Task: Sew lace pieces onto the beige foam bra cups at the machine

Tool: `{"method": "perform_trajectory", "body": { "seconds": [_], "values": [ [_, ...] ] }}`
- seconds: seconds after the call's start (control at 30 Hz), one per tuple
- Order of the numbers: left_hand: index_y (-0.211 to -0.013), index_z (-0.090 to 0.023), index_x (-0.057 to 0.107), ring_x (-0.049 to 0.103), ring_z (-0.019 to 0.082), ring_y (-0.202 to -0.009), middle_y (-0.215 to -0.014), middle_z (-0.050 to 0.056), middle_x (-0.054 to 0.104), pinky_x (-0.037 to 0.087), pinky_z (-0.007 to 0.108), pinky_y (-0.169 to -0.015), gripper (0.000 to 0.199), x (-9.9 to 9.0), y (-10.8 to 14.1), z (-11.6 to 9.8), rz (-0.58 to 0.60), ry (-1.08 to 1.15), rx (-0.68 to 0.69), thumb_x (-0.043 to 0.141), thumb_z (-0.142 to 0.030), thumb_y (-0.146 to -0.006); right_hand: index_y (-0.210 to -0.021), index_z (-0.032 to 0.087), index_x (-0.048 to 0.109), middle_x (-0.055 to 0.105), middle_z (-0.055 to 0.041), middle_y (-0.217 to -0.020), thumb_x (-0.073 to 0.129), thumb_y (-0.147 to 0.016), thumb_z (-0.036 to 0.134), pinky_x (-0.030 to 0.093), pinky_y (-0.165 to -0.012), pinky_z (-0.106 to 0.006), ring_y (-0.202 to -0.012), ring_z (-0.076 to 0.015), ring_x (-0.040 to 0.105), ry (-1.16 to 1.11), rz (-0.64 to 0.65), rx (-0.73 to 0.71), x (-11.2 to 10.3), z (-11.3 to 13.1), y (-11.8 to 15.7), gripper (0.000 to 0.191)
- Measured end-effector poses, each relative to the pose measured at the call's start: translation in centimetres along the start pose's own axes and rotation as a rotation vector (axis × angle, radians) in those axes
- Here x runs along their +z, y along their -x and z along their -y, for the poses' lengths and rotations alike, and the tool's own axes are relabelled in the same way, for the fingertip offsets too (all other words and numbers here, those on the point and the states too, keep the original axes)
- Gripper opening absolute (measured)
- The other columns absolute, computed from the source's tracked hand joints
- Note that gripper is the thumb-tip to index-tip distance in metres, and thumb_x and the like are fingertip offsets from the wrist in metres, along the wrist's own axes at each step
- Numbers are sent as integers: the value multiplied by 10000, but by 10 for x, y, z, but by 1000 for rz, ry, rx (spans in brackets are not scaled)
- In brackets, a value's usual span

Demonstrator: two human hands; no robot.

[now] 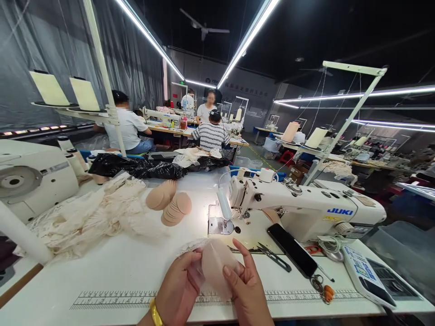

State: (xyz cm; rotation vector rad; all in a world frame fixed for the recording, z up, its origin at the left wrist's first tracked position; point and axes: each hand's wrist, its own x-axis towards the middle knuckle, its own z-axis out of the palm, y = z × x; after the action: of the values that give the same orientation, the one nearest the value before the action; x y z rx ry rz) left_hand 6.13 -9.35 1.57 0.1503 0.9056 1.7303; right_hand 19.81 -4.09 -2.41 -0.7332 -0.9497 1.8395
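Near the front edge of the white table, both my hands hold a beige fabric cup piece point(217, 265) with some white lace point(192, 246) behind it. My left hand point(181, 287), with a yellow band at the wrist, grips its left side. On the right side, my right hand point(246, 283) pinches it between thumb and fingers, the index finger raised. Beyond them are two groups of beige oval pads point(176, 209). The sewing machine point(292, 203) stands to the right, its needle area lit by a small lamp point(223, 203).
Cream lace point(102, 208) is heaped on the left. Thread snips point(274, 257), a black phone point(292, 250), keys point(322, 289) and a control box point(369, 276) lie on the right. Black plastic point(136, 167) lines the back edge. Several people sit or stand beyond.
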Motion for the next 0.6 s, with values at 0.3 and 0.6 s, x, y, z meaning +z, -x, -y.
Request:
{"method": "perform_trajectory", "body": {
  "seconds": [0.3,0.6],
  "values": [
    [-978,-152,791,739,291,-947,-959,98,792,594,332,-789,417,26,6,-3,123,-24,-68,942,-373,-658,-1500,260,413,771,-50,-959,911,-726,466,574,-842,-386,-909,-259,726,35,-27,-89,-7,-10,-2,943],
    [-947,-149,796,727,306,-908,-923,121,780,577,383,-832,410,32,-8,-10,188,-121,-63,919,-426,-671,-1576,281,259,729,-31,-930,883,-735,513,531,-811,-360,-881,-249,710,189,160,-102,-25,-7,1,1072]
  ]
}}
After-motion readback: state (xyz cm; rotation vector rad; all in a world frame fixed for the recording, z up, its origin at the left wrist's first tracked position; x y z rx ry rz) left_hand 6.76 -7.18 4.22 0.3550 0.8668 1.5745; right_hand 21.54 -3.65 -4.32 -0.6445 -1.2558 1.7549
